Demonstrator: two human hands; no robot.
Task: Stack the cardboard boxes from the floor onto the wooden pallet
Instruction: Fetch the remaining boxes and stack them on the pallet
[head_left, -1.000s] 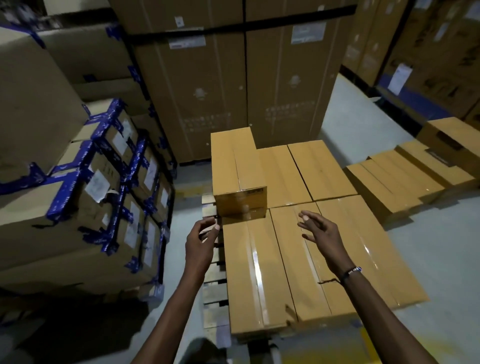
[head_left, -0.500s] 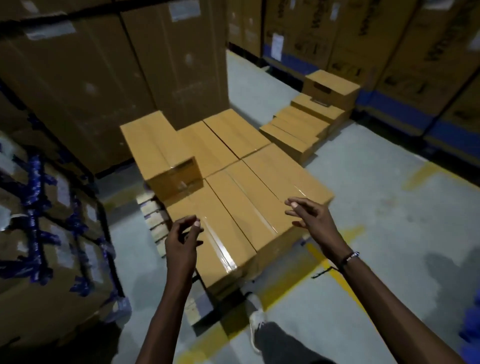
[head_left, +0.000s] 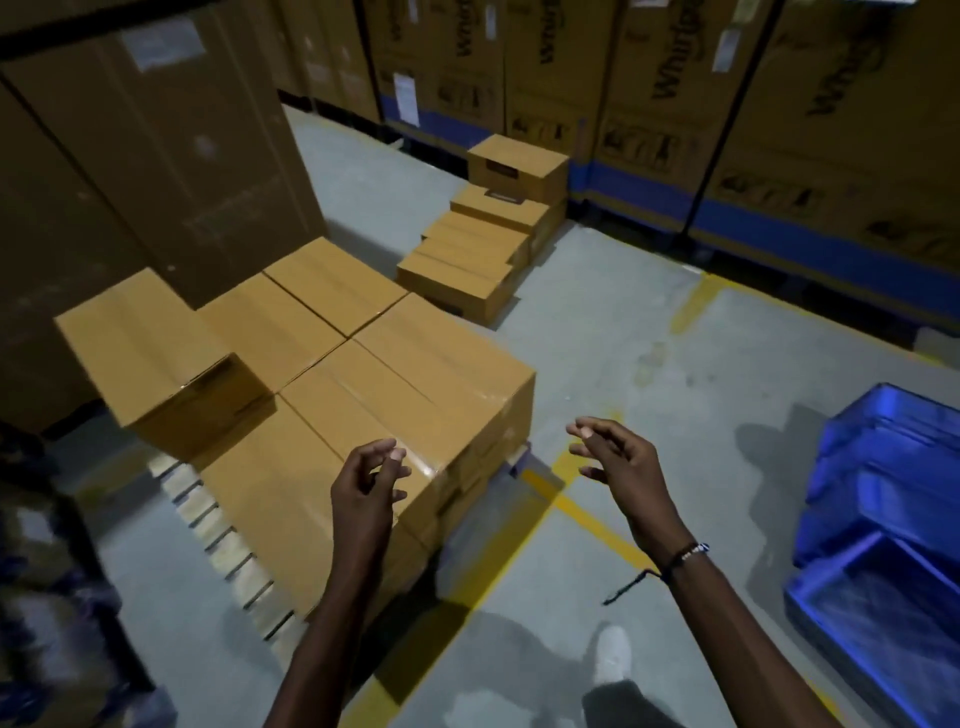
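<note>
Fingers (head_left: 397, 456) loosely curled, empty; wooden pallet (head_left: 218, 535) mostly hidden, seemingly slatted.

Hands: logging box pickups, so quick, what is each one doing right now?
Left hand: open, fingers loosely curled, holding nothing, above the boxes on the pallet.
Right hand: open, fingers loosely curled, holding nothing, over the floor.

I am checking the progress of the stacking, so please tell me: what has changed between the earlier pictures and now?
The view has turned right, away from the pallet toward the boxes on the floor; a blue crate has come into sight. The left hand and right hand have moved off the stacked boxes and hang empty, fingers loosely curled. Nothing was gripped or released. The stack looks unchanged.
</note>
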